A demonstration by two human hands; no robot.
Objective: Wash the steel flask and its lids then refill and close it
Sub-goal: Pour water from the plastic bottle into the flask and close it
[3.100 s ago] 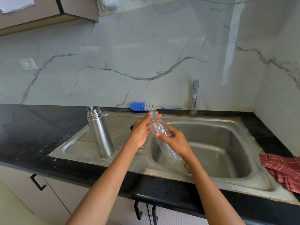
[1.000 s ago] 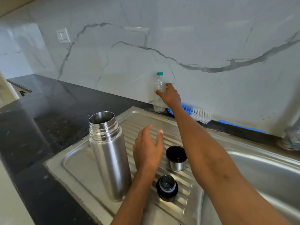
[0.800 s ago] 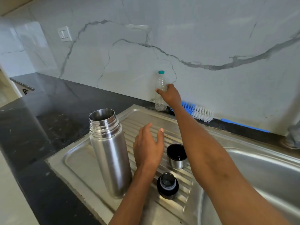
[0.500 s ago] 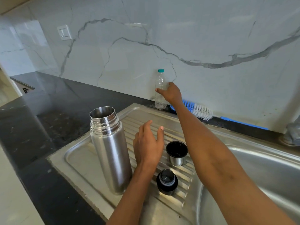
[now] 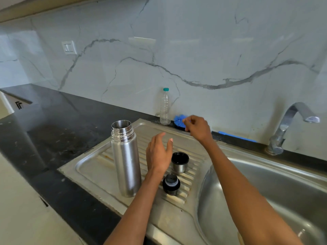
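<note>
Steel flask (image 5: 126,159): stands upright and uncapped on the ribbed drainboard (image 5: 192,147) of a steel sink unit, its threaded mouth open to the camera.

Cup lid (image 5: 179,162): a small steel cup with a black lining, mouth up, sits on the ribs just right of the flask, apart from it.

Stopper (image 5: 171,184): a black screw stopper rests on the drainboard just in front of the cup lid, near the basin's edge.

Left hand (image 5: 158,153): hovers between flask and cup lid, fingers straight and spread, grasping nothing; whether it brushes the flask cannot be told.

Right hand (image 5: 197,127): reaches toward the back of the drainboard, fingers loosely curled and empty, in front of the brush and clear of the plastic bottle.

Plastic bottle (image 5: 165,107): clear, with a teal cap, stands upright by the wall at the drainboard's rear edge.

Bottle brush (image 5: 178,120): blue bristles show beside the bottle, partly hidden by the right hand; its blue handle (image 5: 237,137) lies along the wall.

Sink basin (image 5: 276,188): steel bowl to the right of the drainboard.

Tap (image 5: 290,124): a curved chrome spout stands behind the basin.

Bench (image 5: 53,138): black stone surrounds the sink unit.

Wall (image 5: 194,50): white marble with grey veins, carrying a white switch plate (image 5: 69,47) at upper left.
</note>
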